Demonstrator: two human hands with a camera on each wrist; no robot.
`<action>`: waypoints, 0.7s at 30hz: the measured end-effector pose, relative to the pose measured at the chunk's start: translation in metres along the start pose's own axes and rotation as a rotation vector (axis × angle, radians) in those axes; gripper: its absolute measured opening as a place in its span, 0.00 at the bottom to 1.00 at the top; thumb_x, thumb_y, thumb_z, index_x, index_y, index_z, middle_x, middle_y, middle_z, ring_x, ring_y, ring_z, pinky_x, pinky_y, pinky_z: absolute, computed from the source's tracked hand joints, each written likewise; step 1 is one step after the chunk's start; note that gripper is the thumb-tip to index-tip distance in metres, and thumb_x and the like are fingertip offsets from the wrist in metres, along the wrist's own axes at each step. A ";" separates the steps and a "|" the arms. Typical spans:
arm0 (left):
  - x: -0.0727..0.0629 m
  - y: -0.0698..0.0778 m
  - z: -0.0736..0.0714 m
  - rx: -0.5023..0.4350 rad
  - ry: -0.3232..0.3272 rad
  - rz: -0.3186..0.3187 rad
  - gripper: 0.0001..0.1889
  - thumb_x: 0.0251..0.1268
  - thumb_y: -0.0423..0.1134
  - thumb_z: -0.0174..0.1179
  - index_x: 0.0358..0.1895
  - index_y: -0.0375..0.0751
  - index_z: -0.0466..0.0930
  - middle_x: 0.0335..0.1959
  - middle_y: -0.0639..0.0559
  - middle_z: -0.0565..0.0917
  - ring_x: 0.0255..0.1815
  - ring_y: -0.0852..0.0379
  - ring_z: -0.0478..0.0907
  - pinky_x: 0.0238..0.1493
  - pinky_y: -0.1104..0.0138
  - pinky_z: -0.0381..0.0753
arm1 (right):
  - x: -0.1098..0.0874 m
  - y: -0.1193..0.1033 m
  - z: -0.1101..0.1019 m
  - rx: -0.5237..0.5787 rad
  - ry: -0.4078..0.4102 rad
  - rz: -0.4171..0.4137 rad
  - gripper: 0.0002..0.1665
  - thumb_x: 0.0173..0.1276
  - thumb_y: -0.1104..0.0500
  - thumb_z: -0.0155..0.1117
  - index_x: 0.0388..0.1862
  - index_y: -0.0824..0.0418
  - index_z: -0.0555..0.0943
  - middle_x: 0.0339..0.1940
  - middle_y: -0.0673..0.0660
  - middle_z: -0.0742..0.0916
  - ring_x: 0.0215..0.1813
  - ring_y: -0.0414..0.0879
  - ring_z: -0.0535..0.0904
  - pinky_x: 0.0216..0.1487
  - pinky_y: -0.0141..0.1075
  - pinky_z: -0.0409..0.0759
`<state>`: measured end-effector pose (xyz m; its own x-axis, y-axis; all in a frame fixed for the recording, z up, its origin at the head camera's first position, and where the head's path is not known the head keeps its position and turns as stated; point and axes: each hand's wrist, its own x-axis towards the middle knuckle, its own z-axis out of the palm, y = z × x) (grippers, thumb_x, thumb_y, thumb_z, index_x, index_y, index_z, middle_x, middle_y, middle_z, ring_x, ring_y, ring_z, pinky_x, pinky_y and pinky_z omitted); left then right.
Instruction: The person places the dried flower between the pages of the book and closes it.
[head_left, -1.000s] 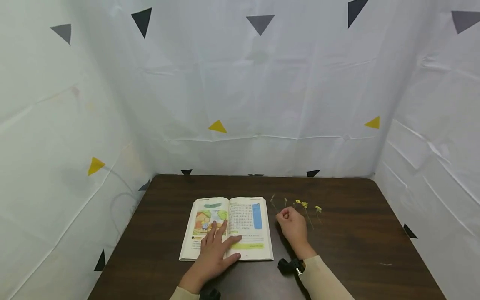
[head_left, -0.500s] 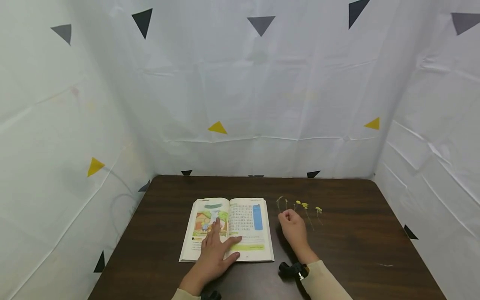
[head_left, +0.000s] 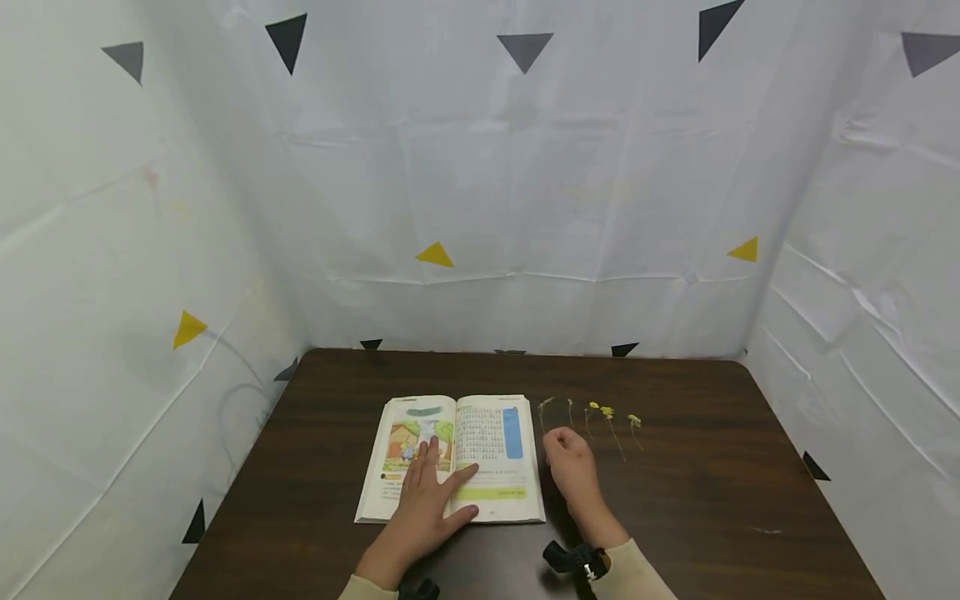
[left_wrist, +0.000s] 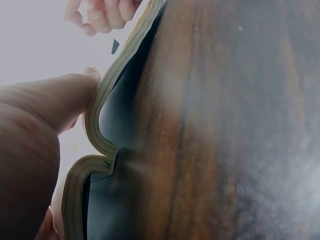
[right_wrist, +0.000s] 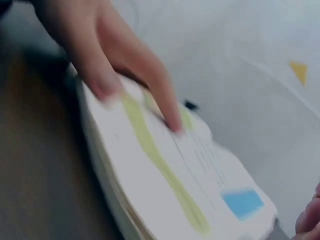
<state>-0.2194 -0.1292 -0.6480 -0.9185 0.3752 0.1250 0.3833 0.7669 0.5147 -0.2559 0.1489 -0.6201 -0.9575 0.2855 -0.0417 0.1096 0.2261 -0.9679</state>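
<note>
An open book point(head_left: 495, 504) lies on the dark wooden table, with a coloured picture on its left page and a blue box on its right page. My left hand point(head_left: 420, 504) rests across both pages with fingers spread, thumb near the lower edge. In the left wrist view, that thumb lies over the page edges point(left_wrist: 103, 100). Just right of the book, my right hand point(head_left: 576, 473) pinches the stem of a small dried flower point(head_left: 542, 410), its head pointing away from me. The right wrist view catches only a bit of the right hand's fingers point(right_wrist: 309, 220).
Several thin-stemmed flowers lie in a row beyond and right of the right hand, among them a yellow flower point(head_left: 607, 412) and another yellow flower point(head_left: 634, 421). White sheeting point(head_left: 480, 208) with triangles encloses the table point(head_left: 712, 467) at the back and sides.
My right hand, with the flower, shifts slightly right, then moves left and nearer to me, beside the book. My left hand's fingers draw closer together on the page.
</note>
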 end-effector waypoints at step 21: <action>0.001 -0.001 -0.004 -0.071 -0.022 0.015 0.32 0.73 0.63 0.67 0.77 0.67 0.77 0.91 0.29 0.42 0.92 0.28 0.37 0.86 0.29 0.45 | -0.041 -0.011 0.071 0.159 -0.260 0.016 0.14 0.80 0.59 0.54 0.43 0.72 0.78 0.11 0.48 0.75 0.11 0.41 0.68 0.13 0.32 0.69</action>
<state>-0.2209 -0.1318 -0.6450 -0.9098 0.3988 0.1148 0.3888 0.7222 0.5721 -0.2366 0.0690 -0.6253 -0.9944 0.0355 -0.0994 0.1017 0.0686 -0.9924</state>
